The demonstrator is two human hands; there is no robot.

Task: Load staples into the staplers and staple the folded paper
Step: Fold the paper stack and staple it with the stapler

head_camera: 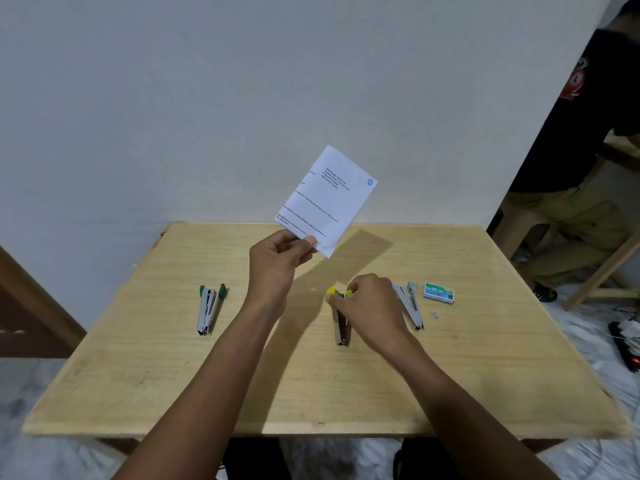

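Table access: three staplers and a staple box across the middle band; near and far strips open.

Landmark is the yellow stapler [341, 320], lying on the wooden table [173, 393] with the right hand [370, 303] over its far end. Left of it, past the left forearm, bare board runs to the green stapler [208, 309]. Just right of it the blue stapler [410, 306] narrows the gap, with the staple box [438, 292] and a small loose strip of staples [435, 315] beyond. Nearer than it, the board is bare to the front edge. Beyond it, the left hand [277, 261] holds the folded paper [325, 199] above the far strip.
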